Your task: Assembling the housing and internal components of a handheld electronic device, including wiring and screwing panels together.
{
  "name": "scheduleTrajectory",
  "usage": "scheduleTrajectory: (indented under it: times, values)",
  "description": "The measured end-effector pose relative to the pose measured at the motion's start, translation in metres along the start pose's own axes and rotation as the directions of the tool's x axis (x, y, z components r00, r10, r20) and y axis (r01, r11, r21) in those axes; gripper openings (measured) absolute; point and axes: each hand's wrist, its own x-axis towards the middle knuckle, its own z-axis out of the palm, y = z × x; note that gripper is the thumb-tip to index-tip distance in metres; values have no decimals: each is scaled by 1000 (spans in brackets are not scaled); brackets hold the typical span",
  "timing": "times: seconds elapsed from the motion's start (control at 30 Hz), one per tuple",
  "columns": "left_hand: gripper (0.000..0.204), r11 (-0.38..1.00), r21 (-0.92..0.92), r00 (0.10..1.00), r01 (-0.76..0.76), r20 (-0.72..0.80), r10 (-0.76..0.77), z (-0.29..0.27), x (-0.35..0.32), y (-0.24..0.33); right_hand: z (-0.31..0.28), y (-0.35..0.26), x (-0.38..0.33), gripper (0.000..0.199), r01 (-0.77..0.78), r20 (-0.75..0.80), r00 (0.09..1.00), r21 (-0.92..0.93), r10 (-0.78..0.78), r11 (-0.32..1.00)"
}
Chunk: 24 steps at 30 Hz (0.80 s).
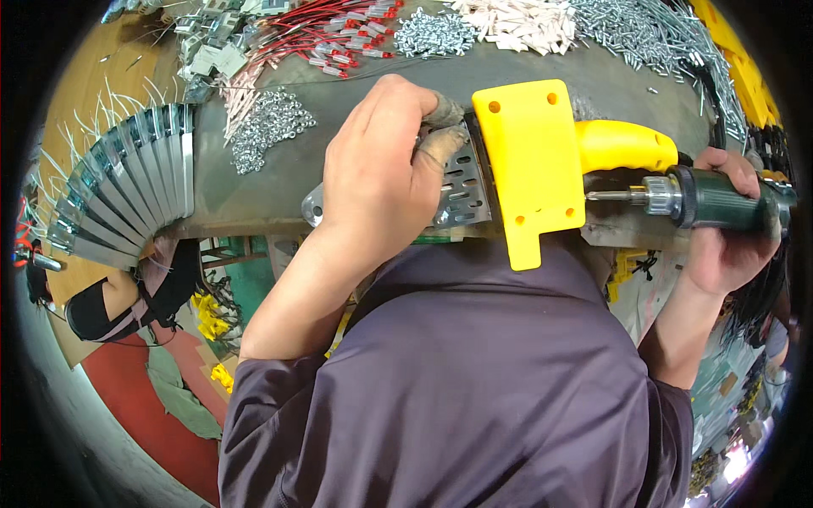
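My left hand [377, 169] is closed on a yellow plastic tool housing [538, 161], pinching the perforated metal sleeve [464, 199] at its left side. Worn coverings sit on the thumb and finger. The housing's flat face has screw holes near its corners, and a yellow handle [627, 146] with a dark cord sticks out to the right. In my right hand [716, 258] is a dark green electric screwdriver [716, 199], held level. Its bit points left, with the tip close to the housing's right edge; whether they touch I cannot tell.
Along the bench's far side lie heaps of long screws [635, 38], white pieces [525, 25], short screws [434, 35] and red wires [318, 30]. Nuts [271, 127] lie left of my hand. Metal strips [127, 186] fan out farther left, near another person [118, 298].
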Motion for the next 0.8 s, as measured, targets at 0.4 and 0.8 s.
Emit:
scheduleTrajectory:
  times: [0.4,0.8]
  values:
    - [23,1000,-10,1000,-9,11,9,-3,-4,-1,-4,26,-8,38,-73,-1,997,111,74,991]
    - [25,923,373,994,96,-76,-73,-40,-18,-36,-18,6,-16,42,-3,-78,997,58,8,998]
